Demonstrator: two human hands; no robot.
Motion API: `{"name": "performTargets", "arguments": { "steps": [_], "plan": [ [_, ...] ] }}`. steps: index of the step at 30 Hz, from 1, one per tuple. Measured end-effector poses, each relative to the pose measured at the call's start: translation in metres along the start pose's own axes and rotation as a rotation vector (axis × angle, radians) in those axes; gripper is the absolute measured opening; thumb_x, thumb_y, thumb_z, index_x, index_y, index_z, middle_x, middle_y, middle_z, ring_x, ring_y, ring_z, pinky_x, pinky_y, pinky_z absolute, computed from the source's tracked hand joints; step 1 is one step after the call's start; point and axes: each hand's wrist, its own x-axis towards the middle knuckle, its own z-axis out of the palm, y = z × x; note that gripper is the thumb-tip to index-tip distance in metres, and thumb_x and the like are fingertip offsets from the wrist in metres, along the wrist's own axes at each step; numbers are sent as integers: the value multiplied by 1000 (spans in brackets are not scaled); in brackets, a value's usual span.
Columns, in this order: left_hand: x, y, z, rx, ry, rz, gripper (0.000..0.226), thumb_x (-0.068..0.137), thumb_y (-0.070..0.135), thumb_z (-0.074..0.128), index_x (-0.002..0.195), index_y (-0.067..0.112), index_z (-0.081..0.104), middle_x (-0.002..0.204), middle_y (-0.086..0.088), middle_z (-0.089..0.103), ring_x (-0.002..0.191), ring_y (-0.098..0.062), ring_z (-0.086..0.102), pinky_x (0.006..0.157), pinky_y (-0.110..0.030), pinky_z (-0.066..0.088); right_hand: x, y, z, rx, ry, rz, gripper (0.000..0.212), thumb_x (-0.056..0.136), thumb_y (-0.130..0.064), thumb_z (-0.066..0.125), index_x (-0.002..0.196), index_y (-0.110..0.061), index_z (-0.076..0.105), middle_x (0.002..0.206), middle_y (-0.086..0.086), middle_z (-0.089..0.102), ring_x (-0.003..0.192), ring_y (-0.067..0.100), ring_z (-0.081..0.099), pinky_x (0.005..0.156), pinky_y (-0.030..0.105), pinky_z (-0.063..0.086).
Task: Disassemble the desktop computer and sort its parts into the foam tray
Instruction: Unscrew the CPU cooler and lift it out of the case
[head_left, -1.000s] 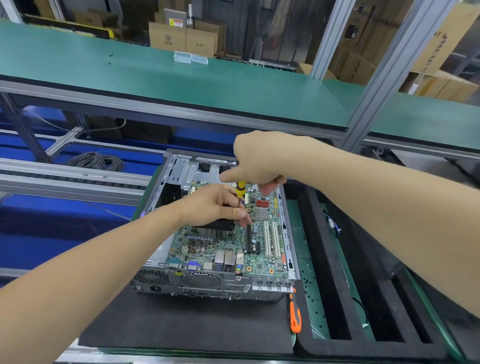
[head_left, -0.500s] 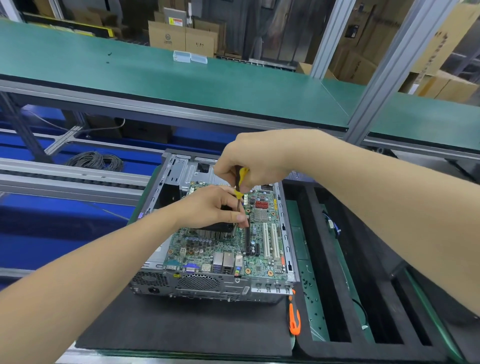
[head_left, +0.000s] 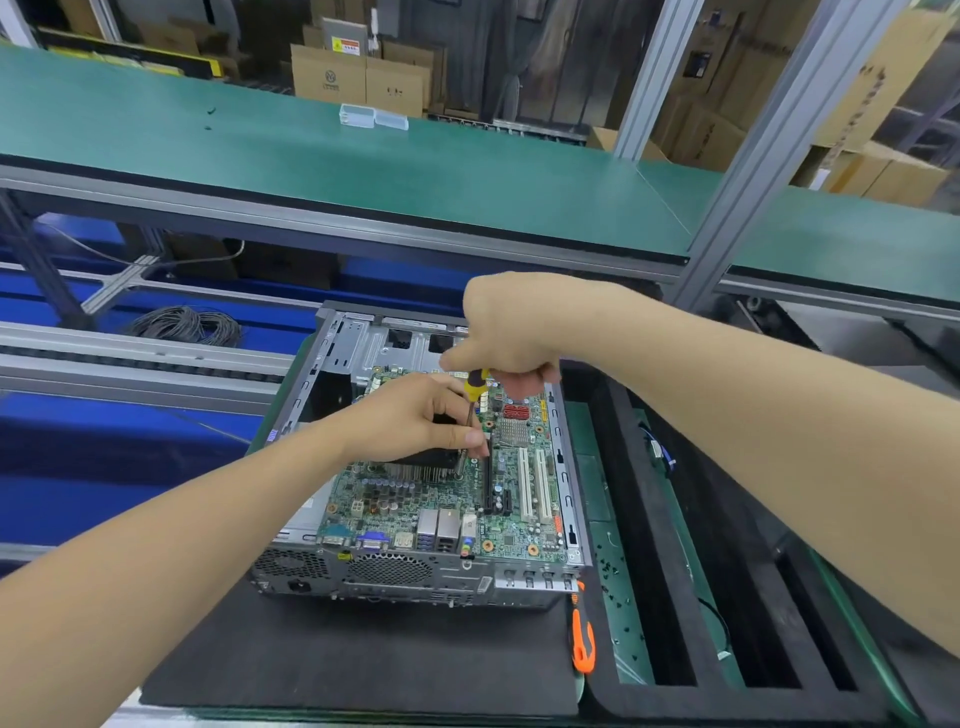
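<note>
Right hand (head_left: 511, 332): I see it wrapped round the yellow-and-black handle of the screwdriver (head_left: 475, 383), which stands upright.
Left hand (head_left: 415, 418): fingers curled, pinching the thin metal shaft low down, over the finned heatsink (head_left: 426, 465).
Computer (head_left: 415, 577): open grey metal case with a green circuit board (head_left: 519, 499), directly under both hands.
Foam tray (head_left: 665, 696): black with long slots, just right of the case.

Reading no clear text; making out only a round logo on a box (head_left: 330, 78) and a blurred yellow-red label (head_left: 350, 47).
</note>
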Motion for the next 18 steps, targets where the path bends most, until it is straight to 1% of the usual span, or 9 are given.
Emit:
{"name": "performTargets", "arguments": {
  "steps": [1, 4, 6, 8, 11, 14, 16, 17, 18],
  "plan": [
    [0, 0, 0, 3, -6, 9, 17, 94, 49, 65, 94, 42, 80, 106, 11, 72, 122, -8, 53, 112, -45, 38, 2, 1, 0, 22, -11, -44, 47, 102, -38, 53, 66, -9, 65, 53, 0, 70, 49, 21, 68, 69, 33, 63],
    [-1, -1, -2, -26, -37, 16, 14, 97, 43, 67, 97, 39, 80, 108, 19, 73, 123, -5, 53, 106, -42, 44, 2, 2, -4, -67, 1, -193, 35, 97, -37, 59, 82, -9, 74, 56, -7, 72, 57, 17, 67, 58, 26, 51],
    [-2, -1, -3, -49, -47, 14, 12, 97, 41, 67, 97, 41, 80, 112, 18, 72, 122, -6, 55, 104, -42, 46, 3, 5, -6, -123, 5, -290, 28, 94, -41, 65, 82, -16, 69, 62, -7, 73, 67, 18, 69, 57, 27, 44],
    [-2, 0, -3, -40, -41, 14, 12, 97, 42, 67, 96, 42, 79, 115, 13, 69, 123, -8, 54, 105, -44, 45, 3, 9, -9, -154, 35, -365, 22, 90, -41, 73, 82, -22, 66, 71, -8, 71, 70, 13, 63, 56, 29, 41],
    [-2, 1, -2, -28, -30, 19, 13, 96, 44, 67, 97, 42, 80, 112, 7, 69, 124, -10, 53, 106, -44, 44, 3, 13, -11, -173, 59, -478, 14, 84, -26, 82, 83, -27, 68, 79, -11, 67, 74, 5, 59, 59, 29, 44],
    [-2, 3, -3, -28, -27, 25, 13, 96, 44, 67, 98, 40, 80, 107, 9, 69, 116, -9, 56, 102, -41, 45, 2, 16, -11, -174, 50, -520, 16, 81, -17, 82, 83, -26, 70, 80, -10, 69, 75, 7, 61, 60, 31, 45],
    [-3, 4, -3, -56, -25, 21, 13, 95, 41, 69, 98, 37, 81, 106, 11, 70, 110, -6, 59, 101, -39, 47, -1, 17, -12, -159, 31, -497, 13, 81, -26, 80, 85, -30, 68, 81, -10, 68, 75, 7, 60, 65, 36, 51],
    [-3, 4, -4, -78, -22, 14, 12, 95, 39, 70, 97, 35, 81, 105, 13, 72, 109, -5, 61, 100, -38, 47, -3, 16, -10, -139, 35, -471, 14, 82, -37, 78, 87, -31, 67, 81, -10, 69, 73, 6, 60, 65, 35, 51],
    [-3, 4, -4, -99, -19, 3, 12, 95, 39, 70, 96, 35, 82, 104, 14, 73, 108, -5, 61, 100, -37, 47, -3, 14, -8, -101, 64, -424, 22, 83, -50, 75, 88, -30, 66, 79, -9, 70, 71, 6, 62, 64, 34, 51]
  ]
}}
